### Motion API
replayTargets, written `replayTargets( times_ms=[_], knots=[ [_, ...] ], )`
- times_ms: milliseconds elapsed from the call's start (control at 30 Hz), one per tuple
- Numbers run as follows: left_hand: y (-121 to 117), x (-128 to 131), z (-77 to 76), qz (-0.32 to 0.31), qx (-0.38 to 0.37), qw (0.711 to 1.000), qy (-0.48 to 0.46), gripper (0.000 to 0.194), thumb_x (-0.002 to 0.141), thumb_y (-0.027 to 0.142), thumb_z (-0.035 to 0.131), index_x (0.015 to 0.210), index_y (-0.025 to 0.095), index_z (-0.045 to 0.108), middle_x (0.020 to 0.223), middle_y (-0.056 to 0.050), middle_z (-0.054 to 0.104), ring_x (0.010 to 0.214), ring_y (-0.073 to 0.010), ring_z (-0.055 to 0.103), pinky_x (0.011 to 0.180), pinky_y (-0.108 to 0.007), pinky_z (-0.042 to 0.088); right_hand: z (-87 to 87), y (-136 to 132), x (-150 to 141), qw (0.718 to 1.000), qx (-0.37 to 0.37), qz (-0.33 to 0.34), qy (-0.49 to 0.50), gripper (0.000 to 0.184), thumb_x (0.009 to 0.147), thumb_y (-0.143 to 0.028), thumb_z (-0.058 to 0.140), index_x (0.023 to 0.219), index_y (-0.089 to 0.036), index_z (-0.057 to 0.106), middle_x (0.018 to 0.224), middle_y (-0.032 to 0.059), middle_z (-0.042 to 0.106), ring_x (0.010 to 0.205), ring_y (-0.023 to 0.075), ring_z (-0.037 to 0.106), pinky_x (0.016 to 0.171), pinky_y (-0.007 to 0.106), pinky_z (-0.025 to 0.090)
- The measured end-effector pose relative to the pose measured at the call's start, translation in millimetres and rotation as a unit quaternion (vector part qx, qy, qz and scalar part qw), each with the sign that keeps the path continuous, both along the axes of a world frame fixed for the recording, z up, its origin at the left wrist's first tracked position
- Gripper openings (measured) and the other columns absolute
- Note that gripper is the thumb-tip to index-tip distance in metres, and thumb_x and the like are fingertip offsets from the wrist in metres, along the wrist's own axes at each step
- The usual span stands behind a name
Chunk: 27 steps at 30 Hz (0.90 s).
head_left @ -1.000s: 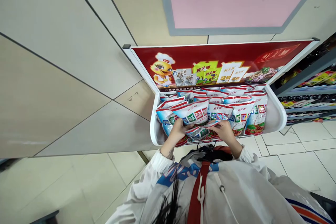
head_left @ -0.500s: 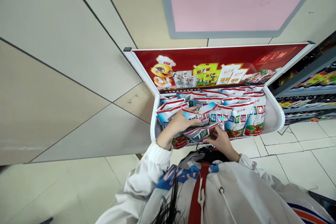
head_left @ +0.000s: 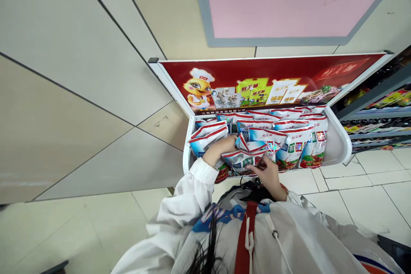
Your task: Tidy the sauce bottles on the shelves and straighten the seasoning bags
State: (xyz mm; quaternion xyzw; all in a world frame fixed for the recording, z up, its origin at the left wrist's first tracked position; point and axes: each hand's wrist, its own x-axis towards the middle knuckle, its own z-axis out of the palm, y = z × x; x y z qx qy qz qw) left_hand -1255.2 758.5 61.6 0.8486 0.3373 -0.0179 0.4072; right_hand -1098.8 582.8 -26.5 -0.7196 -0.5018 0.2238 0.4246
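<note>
My right hand (head_left: pixel 269 175) is closed on the right end of a white, red-edged seasoning pouch (head_left: pixel 239 162), its thumb on the near face. This pouch leans at the front of a white display bin (head_left: pixel 335 147). My left hand (head_left: pixel 224 144) reaches down into the bin behind that pouch, so its fingers are hidden. A second pouch (head_left: pixel 252 145), partly covered, is tilted just beyond the left hand. Upright pouches (head_left: pixel 293 147) of the same kind stand to the right, and more pouches (head_left: pixel 207 139) stand to the left.
A red printed header board (head_left: pixel 276 79) rises behind the bin. Above it, a pink sign (head_left: pixel 289 4) with a grey frame is on the tiled wall (head_left: pixel 96 72). Shelves of packaged goods (head_left: pixel 375 126) stand at right. Pale floor tiles (head_left: pixel 359 197) lie below.
My left hand has sunk deeper into the bin, and the pouch it was touching has dropped lower behind the front one. The right hand stays on the front pouch.
</note>
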Motion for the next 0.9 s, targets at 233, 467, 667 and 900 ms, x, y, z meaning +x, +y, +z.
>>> replayTargets(
  times_ms=[233, 467, 667, 900],
  knots=[
    [-5.9, -42.1, 50.1, 0.089, 0.101, 0.99, -0.034, 0.023, 0.093, 0.035, 0.064, 0.099, 0.019, 0.079, 0.098, -0.007, 0.079, 0.09, -0.0242, 0.071, 0.081, -0.032, 0.051, 23.4, 4.8, 4.1, 0.997, 0.062, 0.011, -0.043, 0.045, 0.096, -0.063, 0.056, 0.08, -0.021, 0.058, 0.068, 0.0005, 0.065, 0.061, 0.0143, 0.06, 0.061, 0.025, 0.042],
    [-34.1, -39.1, 57.4, 0.144, 0.218, 0.965, -0.02, 0.03, 0.093, 0.042, 0.065, 0.114, 0.021, 0.073, 0.112, -0.007, 0.076, 0.106, -0.0278, 0.068, 0.087, -0.037, 0.052, 33.7, 43.8, 2.6, 0.995, 0.034, -0.003, -0.091, 0.059, 0.095, -0.069, 0.054, 0.062, -0.021, 0.049, 0.055, -0.0022, 0.055, 0.051, 0.0109, 0.049, 0.056, 0.025, 0.034],
    [-36.7, -35.5, 44.5, 0.145, 0.281, 0.949, -0.001, 0.011, 0.092, 0.025, 0.067, 0.083, 0.022, 0.071, 0.092, -0.005, 0.075, 0.098, -0.0268, 0.068, 0.089, -0.041, 0.052, 57.8, 46.5, 15.2, 0.991, 0.059, 0.047, -0.114, 0.048, 0.095, -0.065, 0.06, 0.078, -0.021, 0.069, 0.071, 0.0019, 0.072, 0.062, 0.0166, 0.065, 0.061, 0.027, 0.046],
    [-49.0, -20.2, 47.7, 0.071, 0.361, 0.93, -0.011, 0.009, 0.092, 0.022, 0.066, 0.097, 0.019, 0.073, 0.102, -0.008, 0.075, 0.115, -0.03, 0.064, 0.118, -0.052, 0.037, 119.7, 54.2, 73.1, 0.923, 0.176, 0.082, -0.331, 0.026, 0.099, -0.036, 0.064, 0.116, -0.018, 0.071, 0.109, 0.0087, 0.075, 0.104, 0.0255, 0.064, 0.094, 0.039, 0.049]
  ],
)
